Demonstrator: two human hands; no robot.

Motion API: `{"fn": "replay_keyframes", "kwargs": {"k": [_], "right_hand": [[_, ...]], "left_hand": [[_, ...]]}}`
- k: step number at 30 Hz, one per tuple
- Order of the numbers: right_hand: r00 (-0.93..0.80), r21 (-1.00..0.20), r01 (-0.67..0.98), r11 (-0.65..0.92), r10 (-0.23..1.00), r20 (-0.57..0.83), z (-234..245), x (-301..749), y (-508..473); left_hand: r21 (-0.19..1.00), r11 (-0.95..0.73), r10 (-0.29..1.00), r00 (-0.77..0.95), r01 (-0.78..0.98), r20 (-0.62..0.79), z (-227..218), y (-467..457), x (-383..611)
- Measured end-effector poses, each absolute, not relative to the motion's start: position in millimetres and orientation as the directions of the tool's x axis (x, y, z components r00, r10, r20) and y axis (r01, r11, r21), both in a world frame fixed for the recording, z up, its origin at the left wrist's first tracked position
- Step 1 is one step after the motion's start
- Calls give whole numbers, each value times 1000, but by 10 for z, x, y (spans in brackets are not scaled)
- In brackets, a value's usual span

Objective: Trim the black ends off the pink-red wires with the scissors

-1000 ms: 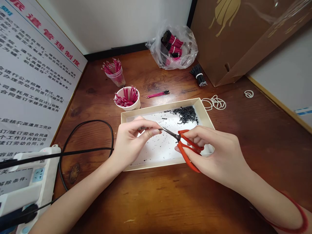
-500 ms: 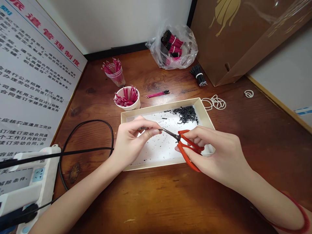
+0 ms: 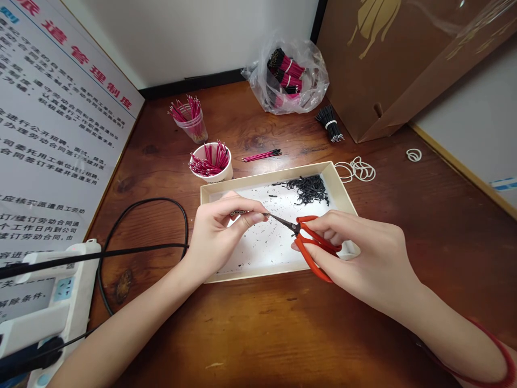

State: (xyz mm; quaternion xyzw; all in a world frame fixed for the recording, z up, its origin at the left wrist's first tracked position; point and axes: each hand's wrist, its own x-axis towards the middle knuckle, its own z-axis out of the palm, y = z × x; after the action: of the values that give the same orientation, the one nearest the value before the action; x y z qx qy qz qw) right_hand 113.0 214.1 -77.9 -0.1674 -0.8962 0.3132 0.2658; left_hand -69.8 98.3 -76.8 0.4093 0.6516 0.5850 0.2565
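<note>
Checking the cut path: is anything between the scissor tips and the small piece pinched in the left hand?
Nothing visible does. The orange-handled metal scissors in the right hand reach tip-first to the end of the thin dark wire piece that the left hand pinches.

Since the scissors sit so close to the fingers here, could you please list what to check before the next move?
1. Left hand pinches the wires: ok.
2. Right hand grips the scissors by the red handles: ok.
3. Scissors' tips at the end of the wires: ok.
4. Left hand apart from the scissors' blades: cannot tell, they are very close.
5. Both hands above the tray: ok.
</note>
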Motion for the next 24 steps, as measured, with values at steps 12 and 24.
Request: {"fn": "replay_keyframes", "kwargs": {"k": [12,24], "right_hand": [[-778,-658,161,736,505,374,-761,1106,2125],[-786,-657,154,738,494,371,-759,1090,2116]], "left_hand": [[974,-4,838,-530,225,126,-769,982,-700],[973,-16,841,-524,229,137,-771,980,-693]]}}
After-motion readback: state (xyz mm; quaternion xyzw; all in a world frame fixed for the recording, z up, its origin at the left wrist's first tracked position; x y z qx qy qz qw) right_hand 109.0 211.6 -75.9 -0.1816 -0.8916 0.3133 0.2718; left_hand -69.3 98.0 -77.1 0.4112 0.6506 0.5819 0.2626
